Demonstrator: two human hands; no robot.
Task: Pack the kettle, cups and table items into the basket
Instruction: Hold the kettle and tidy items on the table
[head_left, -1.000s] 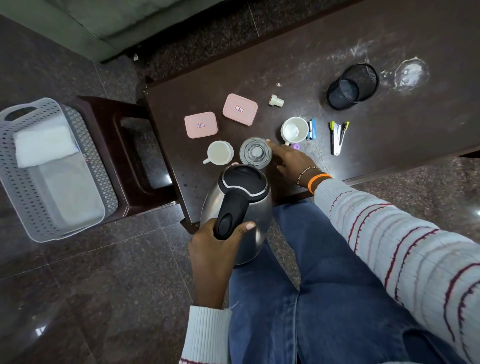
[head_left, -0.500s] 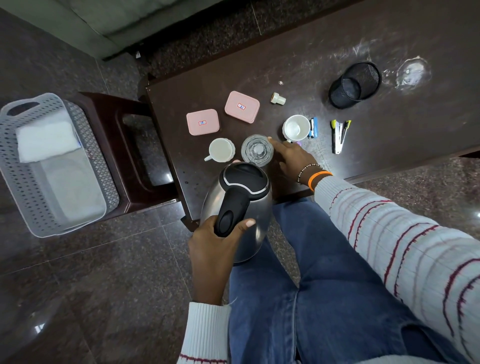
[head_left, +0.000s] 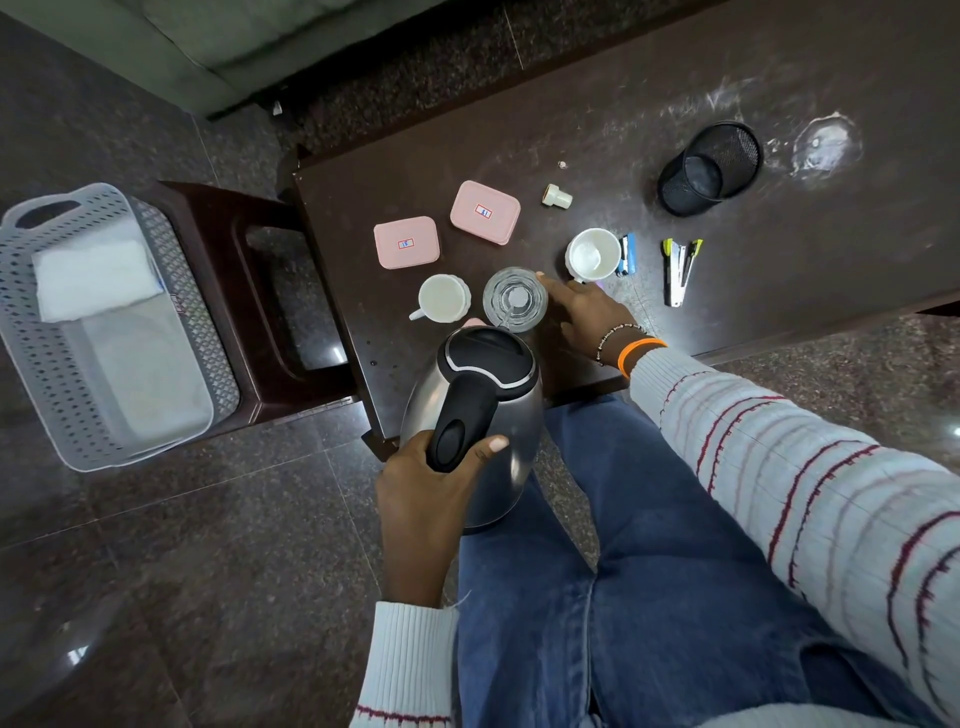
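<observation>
My left hand (head_left: 431, 499) grips the black handle of the steel kettle (head_left: 498, 415), which is held tilted over the table's near edge with its spout by the clear glass (head_left: 515, 300). The fingers of my right hand (head_left: 587, 312) touch the glass's right side. A white cup (head_left: 443, 299) stands left of the glass and another white cup (head_left: 594, 255) to its right. Two pink lidded boxes (head_left: 406, 242) (head_left: 484, 212) lie behind them. The grey perforated basket (head_left: 197, 322) sits at far left with a white cloth (head_left: 93, 275) in it.
On the dark table (head_left: 623, 104) are a black mesh pen holder (head_left: 709, 169) on its side, a stapler (head_left: 680, 270), a small blue item (head_left: 627, 254) and a cream cap (head_left: 557, 196). A dark stool (head_left: 270, 312) stands between table and basket.
Nothing has changed hands. Both hands keep their places on the kettle and at the glass; only the view has shifted slightly.
</observation>
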